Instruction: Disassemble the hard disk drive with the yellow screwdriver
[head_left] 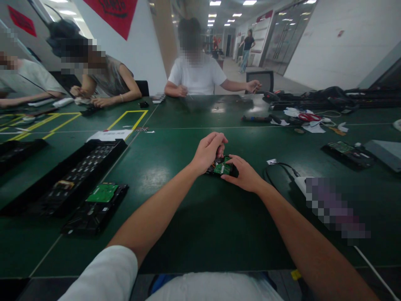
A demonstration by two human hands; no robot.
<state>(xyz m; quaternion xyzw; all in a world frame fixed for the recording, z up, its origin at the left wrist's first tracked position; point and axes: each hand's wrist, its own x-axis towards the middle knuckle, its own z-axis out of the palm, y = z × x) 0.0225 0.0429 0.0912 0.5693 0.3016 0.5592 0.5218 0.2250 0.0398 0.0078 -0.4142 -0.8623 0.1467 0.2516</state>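
In front of me on the green table lies a hard drive (223, 167) with a green circuit board on its upper face. My left hand (210, 149) is over its far left part, fingers curled together in a pinch; whatever may be between the fingertips is hidden. My right hand (243, 171) grips the drive's right side, thumb at the near edge and fingers at the far edge, partly covering the board. A second hard drive (102, 193), also with a green board, rests to the left of my left forearm.
A long black tray (70, 175) stands at the left. To the right lie a cable-tethered device (302, 182), partly blurred, another drive (347, 154) and a grey box (385, 152). Papers, tape and a pen-shaped tool (257, 118) lie farther back. Co-workers sit across the table.
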